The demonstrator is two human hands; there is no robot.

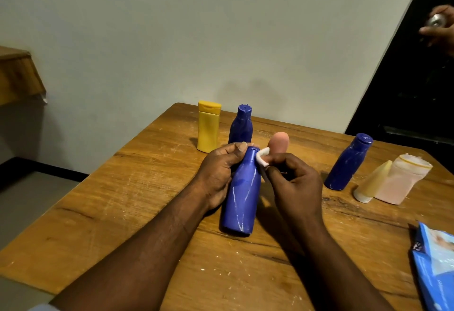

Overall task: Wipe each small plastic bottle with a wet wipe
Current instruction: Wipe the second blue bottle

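Both hands (218, 175) wiping blue bottle (242, 197) neck.

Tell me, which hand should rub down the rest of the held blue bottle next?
Probably the right hand: it pinches the wet wipe against the blue bottle, while the left hand grips the bottle's neck.

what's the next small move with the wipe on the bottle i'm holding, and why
Probably slide the wipe down the bottle toward its base. The right hand pinches the wipe up at the neck, the left hand grips the upper body to steady it, and white streaks show lower down, so that part looks unwiped.
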